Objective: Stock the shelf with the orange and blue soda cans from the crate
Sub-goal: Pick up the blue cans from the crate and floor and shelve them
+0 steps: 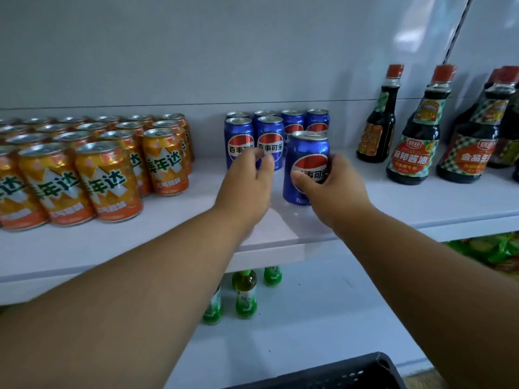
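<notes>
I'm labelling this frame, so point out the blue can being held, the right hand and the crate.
blue can [304,148]: head view, upper blue side above the logo.
right hand [332,189]: head view, back of the hand.
crate [365,372]: head view, dark rim at bottom edge.

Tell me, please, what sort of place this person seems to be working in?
Most likely a small grocery shop: white retail shelving holds rows of orange soda cans, blue soda cans and soy sauce bottles, with green drink bottles below.
</notes>
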Tool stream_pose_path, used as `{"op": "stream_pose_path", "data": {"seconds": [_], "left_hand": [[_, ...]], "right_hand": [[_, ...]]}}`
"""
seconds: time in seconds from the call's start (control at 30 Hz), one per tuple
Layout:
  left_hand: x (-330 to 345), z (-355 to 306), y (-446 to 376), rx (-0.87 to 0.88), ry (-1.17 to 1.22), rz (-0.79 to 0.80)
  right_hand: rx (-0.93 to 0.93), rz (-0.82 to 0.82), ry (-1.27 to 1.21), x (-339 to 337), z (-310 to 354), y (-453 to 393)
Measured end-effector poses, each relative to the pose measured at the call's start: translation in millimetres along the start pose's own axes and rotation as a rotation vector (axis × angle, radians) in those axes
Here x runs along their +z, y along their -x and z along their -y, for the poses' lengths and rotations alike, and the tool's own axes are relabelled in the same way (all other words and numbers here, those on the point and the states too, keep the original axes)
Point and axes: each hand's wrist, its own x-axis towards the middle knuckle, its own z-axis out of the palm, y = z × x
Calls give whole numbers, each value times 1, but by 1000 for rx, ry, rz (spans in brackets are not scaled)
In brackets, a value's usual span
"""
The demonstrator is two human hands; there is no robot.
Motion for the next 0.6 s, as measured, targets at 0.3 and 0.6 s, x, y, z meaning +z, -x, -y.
{"op": "stream_pose_path", "data": {"seconds": [0.3, 0.6], "left_hand": [[25, 23, -32, 28, -227, 48], [26, 24, -35, 20, -260, 78]], "right_hand": [[38, 13, -2, 24, -22, -75], [101, 6, 49, 39, -21, -114]]}}
